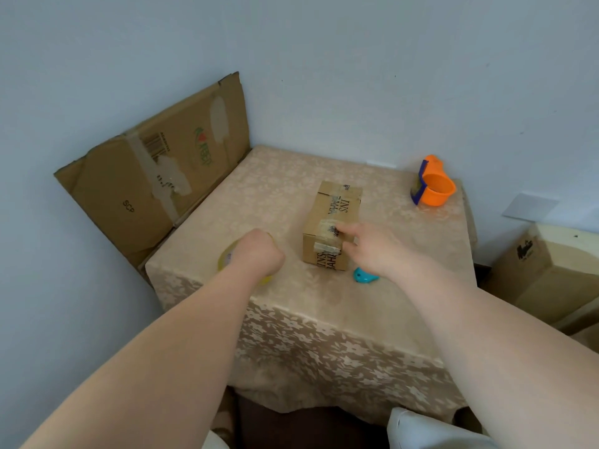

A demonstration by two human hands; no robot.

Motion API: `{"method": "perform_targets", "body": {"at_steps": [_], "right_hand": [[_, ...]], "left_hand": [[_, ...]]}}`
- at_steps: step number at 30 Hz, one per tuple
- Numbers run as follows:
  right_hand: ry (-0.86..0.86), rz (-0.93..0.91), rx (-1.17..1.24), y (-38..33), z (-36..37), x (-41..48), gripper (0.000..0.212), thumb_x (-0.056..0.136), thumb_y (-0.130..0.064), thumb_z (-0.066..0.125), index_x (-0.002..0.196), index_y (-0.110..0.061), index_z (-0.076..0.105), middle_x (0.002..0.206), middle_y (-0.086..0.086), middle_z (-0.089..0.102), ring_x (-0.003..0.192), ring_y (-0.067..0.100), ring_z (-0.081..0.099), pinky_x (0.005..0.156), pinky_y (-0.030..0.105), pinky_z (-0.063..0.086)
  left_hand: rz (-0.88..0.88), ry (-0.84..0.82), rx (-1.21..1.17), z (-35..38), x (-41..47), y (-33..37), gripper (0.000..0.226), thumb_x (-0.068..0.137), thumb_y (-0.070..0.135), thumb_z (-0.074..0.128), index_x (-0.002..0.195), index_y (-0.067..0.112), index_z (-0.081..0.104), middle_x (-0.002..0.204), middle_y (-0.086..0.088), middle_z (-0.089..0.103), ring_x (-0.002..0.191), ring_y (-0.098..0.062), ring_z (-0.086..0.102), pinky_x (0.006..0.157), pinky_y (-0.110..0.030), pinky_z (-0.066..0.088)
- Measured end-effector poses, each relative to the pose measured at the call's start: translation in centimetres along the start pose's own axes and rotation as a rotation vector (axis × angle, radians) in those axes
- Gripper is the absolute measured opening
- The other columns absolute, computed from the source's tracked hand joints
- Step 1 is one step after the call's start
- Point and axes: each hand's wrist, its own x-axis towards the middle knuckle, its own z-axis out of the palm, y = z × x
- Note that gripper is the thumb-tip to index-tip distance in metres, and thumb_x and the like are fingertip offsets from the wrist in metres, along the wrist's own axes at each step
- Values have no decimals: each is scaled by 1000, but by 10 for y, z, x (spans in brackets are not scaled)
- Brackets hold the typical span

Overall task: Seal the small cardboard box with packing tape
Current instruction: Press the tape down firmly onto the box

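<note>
A small cardboard box [334, 212] with printed letters and old tape strips lies near the middle of the table. My right hand [372, 247] rests against its near right corner, fingers spread, one fingertip on the taped top edge. My left hand [259, 254] is closed over a yellowish roll of clear packing tape [227, 256] lying on the table left of the box; most of the roll is hidden under the hand.
A small turquoise cutter [364, 276] lies by my right wrist. An orange and blue tape dispenser [432, 184] stands at the far right corner. A flattened carton [155, 170] leans on the left wall. The table wears a beige floral cloth [275, 189]. Another carton [551, 270] sits right of the table.
</note>
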Motion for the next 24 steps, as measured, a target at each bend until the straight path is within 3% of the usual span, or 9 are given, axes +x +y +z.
{"method": "perform_targets", "body": {"at_steps": [5, 7, 8, 10, 13, 17, 19, 21, 24], "right_hand": [[62, 45, 104, 2, 2, 2, 38, 95, -21, 46, 131, -22, 57, 140, 8, 54, 118, 29, 57, 97, 32, 45], [77, 35, 110, 2, 1, 1, 36, 96, -24, 46, 129, -22, 59, 139, 6, 56, 118, 27, 57, 97, 32, 45], [84, 31, 117, 2, 0, 0, 35, 96, -25, 46, 128, -22, 60, 139, 4, 56, 119, 26, 56, 97, 31, 44], [92, 30, 149, 4, 1, 1, 34, 97, -26, 46, 126, -21, 61, 137, 1, 57, 121, 23, 55, 96, 28, 42], [102, 38, 239, 7, 5, 5, 32, 96, -26, 48, 123, -22, 64, 135, -1, 59, 120, 21, 55, 97, 27, 41], [91, 58, 416, 12, 14, 11, 35, 93, -22, 50, 127, -26, 60, 136, -1, 58, 123, 20, 53, 103, 31, 40], [88, 70, 464, 16, 14, 10, 35, 94, -22, 48, 126, -28, 60, 112, -7, 66, 101, 12, 60, 87, 27, 45], [103, 85, 488, 19, 11, 6, 34, 94, -27, 46, 123, -30, 63, 84, -13, 59, 73, 4, 52, 70, 24, 43], [133, 98, 508, 21, 5, -4, 30, 92, -34, 48, 116, -33, 66, 104, -3, 69, 86, 15, 65, 88, 38, 53]], "left_hand": [[6, -32, 106, 16, 7, 4, 13, 86, 6, 43, 74, 5, 49, 63, -5, 45, 60, -21, 48, 48, -23, 33], [12, 13, 91, 21, 7, 6, 15, 86, 4, 44, 72, 6, 47, 62, -6, 44, 53, -18, 44, 41, -23, 27], [25, 34, 71, 21, 6, 7, 5, 87, 6, 46, 83, 5, 49, 70, -8, 52, 62, -20, 52, 46, -24, 32], [26, 113, 19, 24, 7, 9, 29, 88, 16, 52, 112, 2, 45, 103, -15, 59, 95, -31, 60, 65, -31, 42], [213, 218, -129, 28, 11, 16, 36, 94, 28, 44, 125, 11, 45, 121, -18, 55, 109, -34, 54, 84, -37, 42], [414, -10, -372, 27, 8, 32, 40, 98, 27, 36, 138, 24, 44, 140, -2, 51, 128, -21, 46, 106, -35, 37], [424, -36, -365, 27, 6, 34, 38, 99, 26, 36, 133, 23, 50, 137, 0, 53, 127, -18, 48, 104, -32, 38], [426, 12, -340, 23, 1, 35, 35, 98, 28, 39, 128, 21, 56, 131, 0, 59, 120, -17, 52, 95, -28, 40], [454, 74, -294, 19, -11, 35, 35, 94, 33, 48, 125, 22, 59, 124, -1, 63, 113, -18, 55, 87, -25, 41]]}}
